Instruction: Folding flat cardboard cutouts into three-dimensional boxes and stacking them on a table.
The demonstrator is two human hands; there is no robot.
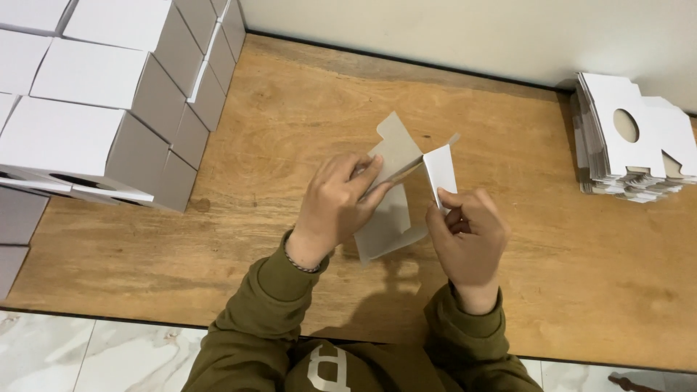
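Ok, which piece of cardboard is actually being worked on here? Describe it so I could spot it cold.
Start from the wooden tabletop: finished white boxes are stacked at its left, a pile of flat blanks lies at its right. The half-folded blank sits mid-table, pinched between the left hand and right hand. It alone is partly bent, one flap standing up.

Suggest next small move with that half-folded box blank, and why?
Probably fold the raised side panel inward with the right hand: the cardboard blank is only partly formed, and the left hand already pins its middle down on the wooden table.
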